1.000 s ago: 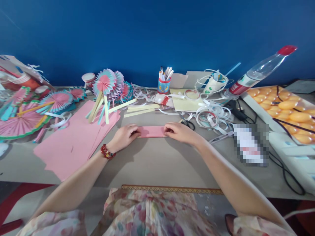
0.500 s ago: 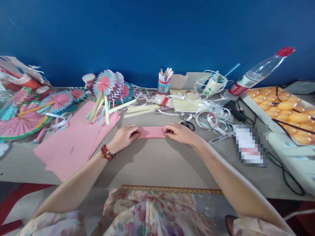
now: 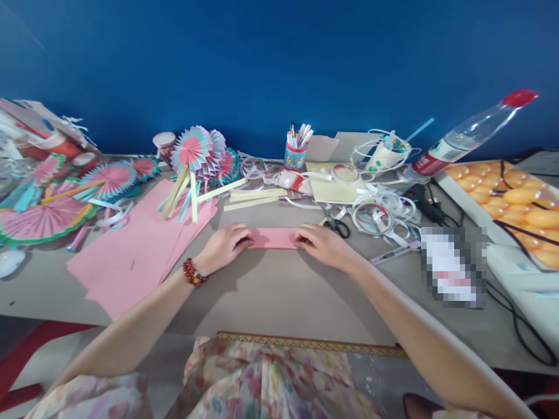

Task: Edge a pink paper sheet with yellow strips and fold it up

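Note:
A narrow folded strip of pink paper (image 3: 273, 238) stretches between my hands, low over the middle of the table (image 3: 279, 297). My left hand (image 3: 226, 247) pinches its left end, a beaded bracelet (image 3: 194, 272) on that wrist. The right end is gripped by the closed fingers of my right hand (image 3: 322, 247). Larger pink sheets (image 3: 126, 262) lie stacked at my left. Just beyond my right hand rests a pair of scissors (image 3: 338, 226) with black handles.
Pleated paper fans (image 3: 190, 148) crowd the left and back. Pale strips (image 3: 253, 199), a pen cup (image 3: 296, 156), tape rolls (image 3: 371, 213) and a craft knife (image 3: 395, 252) lie behind and right. A tilted bottle (image 3: 454, 145) stands before the blue wall (image 3: 279, 64).
The view has shifted slightly, so the table things sit a little further right and lower. Both hands still hold the pink strip, its surface now looking flatter.

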### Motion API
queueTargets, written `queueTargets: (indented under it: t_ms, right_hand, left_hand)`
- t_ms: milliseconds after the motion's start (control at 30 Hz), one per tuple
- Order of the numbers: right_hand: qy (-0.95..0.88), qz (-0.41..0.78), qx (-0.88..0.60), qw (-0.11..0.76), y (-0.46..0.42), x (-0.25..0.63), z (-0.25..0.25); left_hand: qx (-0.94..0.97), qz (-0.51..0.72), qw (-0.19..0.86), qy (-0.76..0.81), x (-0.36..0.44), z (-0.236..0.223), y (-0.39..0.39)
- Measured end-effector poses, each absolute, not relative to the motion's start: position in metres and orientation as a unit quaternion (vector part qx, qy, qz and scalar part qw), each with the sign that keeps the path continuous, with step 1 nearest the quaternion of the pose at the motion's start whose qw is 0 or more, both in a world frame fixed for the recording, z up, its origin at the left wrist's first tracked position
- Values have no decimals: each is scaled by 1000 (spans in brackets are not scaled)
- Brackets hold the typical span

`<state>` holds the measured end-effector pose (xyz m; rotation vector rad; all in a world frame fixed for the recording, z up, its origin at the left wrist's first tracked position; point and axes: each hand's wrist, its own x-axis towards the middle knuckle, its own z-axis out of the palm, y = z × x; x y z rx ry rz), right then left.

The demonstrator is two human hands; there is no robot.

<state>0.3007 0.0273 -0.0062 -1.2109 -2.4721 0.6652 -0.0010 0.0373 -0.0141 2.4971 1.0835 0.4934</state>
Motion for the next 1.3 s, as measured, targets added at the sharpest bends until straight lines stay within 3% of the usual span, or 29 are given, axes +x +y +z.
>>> queueTargets:
  t_ms: [233,600,1100,1300]
  right_hand:
    - [-874,169,-408,202,16,303,-20]
    - [-933,21,-350,88,10,301,-19]
    - [-924,-64,-368,78,-12,287,-16]
    - [-898,-37,-426,101,-32,287,-31]
  left_hand:
    - [887,176,187,384,-1,-17,35]
    - [957,29,62,283,5,-11,32]
    - [969,26,46,239,-5,-11,15]
    - [961,42,90,259,-16,-12,0]
